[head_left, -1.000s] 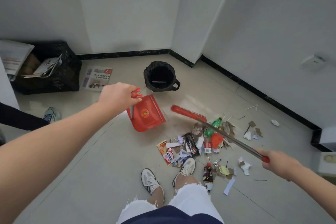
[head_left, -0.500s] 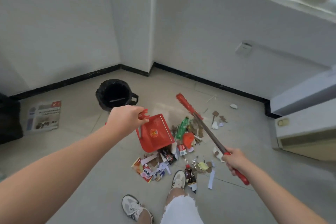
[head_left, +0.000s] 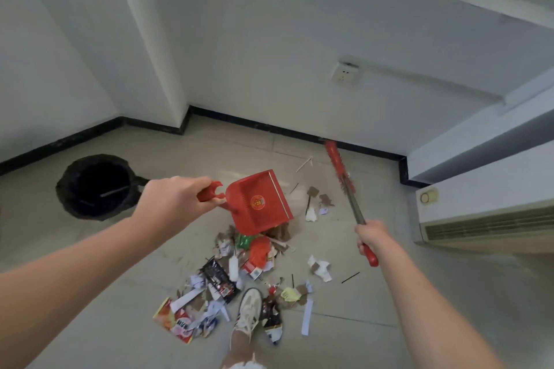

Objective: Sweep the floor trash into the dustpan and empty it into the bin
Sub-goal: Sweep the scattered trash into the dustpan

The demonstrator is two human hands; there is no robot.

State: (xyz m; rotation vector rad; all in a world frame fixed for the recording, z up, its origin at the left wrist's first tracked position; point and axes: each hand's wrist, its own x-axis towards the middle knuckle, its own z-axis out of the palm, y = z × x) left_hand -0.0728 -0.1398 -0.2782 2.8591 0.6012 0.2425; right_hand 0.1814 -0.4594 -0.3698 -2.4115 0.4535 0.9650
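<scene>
My left hand point(head_left: 172, 201) grips the handle of a red dustpan point(head_left: 259, 202), held above the floor over the far end of the trash pile point(head_left: 239, 278). My right hand point(head_left: 373, 237) holds the red-ended metal handle of a broom point(head_left: 347, 186), whose red bristle head points toward the far baseboard. The pile is wrappers, paper scraps, cardboard bits, a green bottle and a dark bottle, spread on the tiles in front of my shoe point(head_left: 248, 313). A black lined bin point(head_left: 96, 186) stands to the left, apart from the pile.
White walls with a black baseboard point(head_left: 269, 129) close off the far side, with a jutting corner column. A low white unit with a vent point(head_left: 485, 219) stands at the right. Loose scraps point(head_left: 317, 204) lie between dustpan and broom. A wall socket point(head_left: 344, 73) sits above.
The view has swung right, so the bin now sits far left. The broom head has swung away toward the far wall, and the dustpan hangs over the pile's far end.
</scene>
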